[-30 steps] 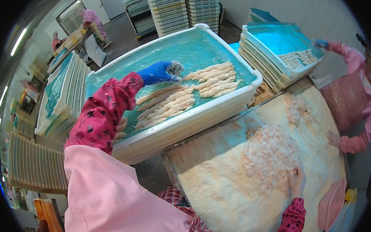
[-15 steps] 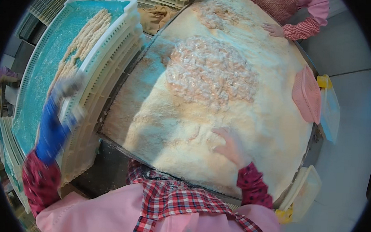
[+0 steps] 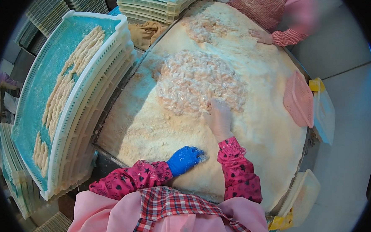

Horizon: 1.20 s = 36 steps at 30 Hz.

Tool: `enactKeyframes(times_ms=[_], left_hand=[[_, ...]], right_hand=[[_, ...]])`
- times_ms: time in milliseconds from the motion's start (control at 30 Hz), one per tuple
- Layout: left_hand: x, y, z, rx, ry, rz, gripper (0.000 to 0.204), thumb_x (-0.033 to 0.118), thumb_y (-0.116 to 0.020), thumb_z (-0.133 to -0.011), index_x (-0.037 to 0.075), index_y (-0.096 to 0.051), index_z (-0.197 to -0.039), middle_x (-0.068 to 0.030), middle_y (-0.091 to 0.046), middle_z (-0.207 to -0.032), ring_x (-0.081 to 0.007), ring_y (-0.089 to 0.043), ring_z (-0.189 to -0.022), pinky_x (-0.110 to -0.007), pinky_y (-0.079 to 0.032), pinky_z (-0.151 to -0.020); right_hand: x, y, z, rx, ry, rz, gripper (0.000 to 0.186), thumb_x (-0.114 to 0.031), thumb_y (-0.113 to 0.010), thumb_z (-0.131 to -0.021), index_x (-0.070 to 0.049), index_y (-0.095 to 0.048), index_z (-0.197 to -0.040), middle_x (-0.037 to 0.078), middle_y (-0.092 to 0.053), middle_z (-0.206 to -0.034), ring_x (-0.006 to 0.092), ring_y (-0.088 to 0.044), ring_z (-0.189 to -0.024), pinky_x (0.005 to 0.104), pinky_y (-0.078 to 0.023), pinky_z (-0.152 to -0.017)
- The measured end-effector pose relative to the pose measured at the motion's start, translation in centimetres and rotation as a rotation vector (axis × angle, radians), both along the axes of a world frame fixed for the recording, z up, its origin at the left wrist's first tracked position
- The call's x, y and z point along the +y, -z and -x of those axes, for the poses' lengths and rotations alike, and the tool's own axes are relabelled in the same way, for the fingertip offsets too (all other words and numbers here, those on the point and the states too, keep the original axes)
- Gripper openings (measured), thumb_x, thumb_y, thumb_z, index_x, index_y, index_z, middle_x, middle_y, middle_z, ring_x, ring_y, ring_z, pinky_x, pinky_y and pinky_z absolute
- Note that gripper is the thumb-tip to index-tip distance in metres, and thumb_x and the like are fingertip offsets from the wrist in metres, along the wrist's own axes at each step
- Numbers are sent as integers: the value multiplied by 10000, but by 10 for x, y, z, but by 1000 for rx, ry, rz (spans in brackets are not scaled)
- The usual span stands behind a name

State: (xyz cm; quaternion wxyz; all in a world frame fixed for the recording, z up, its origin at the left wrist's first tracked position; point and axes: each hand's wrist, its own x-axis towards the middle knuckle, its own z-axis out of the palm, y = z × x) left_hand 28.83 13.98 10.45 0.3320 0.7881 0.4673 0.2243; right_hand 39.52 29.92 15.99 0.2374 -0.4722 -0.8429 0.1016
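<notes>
My left hand (image 3: 185,160), in a blue glove, rests on the crumb-covered work surface (image 3: 266,170) with curled fingers pressed together and coated in crumbs; whatever they may hold is hidden. Above it to the right, my right hand (image 3: 217,117), in a pale glove, has its fingers closed at the lower edge of a glossy pile of raw pinkish meat pieces (image 3: 196,78). A smaller meat heap (image 3: 200,26) lies farther back. At left, a stacked white tray (image 3: 68,114) with turquoise mesh carries rows of crumb-coated strips (image 3: 65,86).
A co-worker's hand (image 3: 261,35) rests on the far right edge. A pink basket (image 3: 297,98), pale lidded containers (image 3: 324,115) and a lower container (image 3: 300,197) line the right side. More stacked trays (image 3: 153,7) and a brown cloth (image 3: 143,34) are at the back.
My left hand has left the tray and come down onto the crumbs. My right hand has moved up to the meat pile since half a second ago. The view has swung toward the work surface.
</notes>
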Motion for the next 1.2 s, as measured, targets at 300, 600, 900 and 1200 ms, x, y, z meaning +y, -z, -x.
enactKeyframes(times_ms=[300,600,900,1200], left_hand=[[-12,0,52,102,-112,-243,296,163,-519,-819,165,-599,-1104,-84,-615,-1061,-265,-588,-948,-371,-463,-808],[3,2,83,20,-335,-294,198,133,-643,-737,111,-628,-933,-116,-638,-934,-306,-609,-795,-386,-495,-669],[-3,3,98,112,-391,-361,261,141,-671,-699,101,-629,-953,-104,-615,-1000,-322,-571,-907,-409,-440,-789],[11,-3,73,-369,-508,150,229,172,-615,-807,61,-600,-1007,-94,-611,-965,-237,-588,-881,-348,-465,-761]], right_hand=[[12,2,-46,249,94,-56,251,-110,-695,-642,-67,-600,-871,85,-615,-813,278,-572,-759,386,-453,-746],[22,10,3,309,224,299,234,-102,-664,-659,-61,-582,-875,88,-613,-825,250,-592,-797,340,-457,-725],[-53,-10,-76,48,-268,477,363,-111,-695,-640,-80,-611,-992,90,-568,-1030,258,-532,-1000,356,-422,-858],[-110,30,-35,26,-49,379,395,-127,-681,-674,-98,-558,-1049,99,-579,-1017,288,-538,-968,398,-407,-843]])
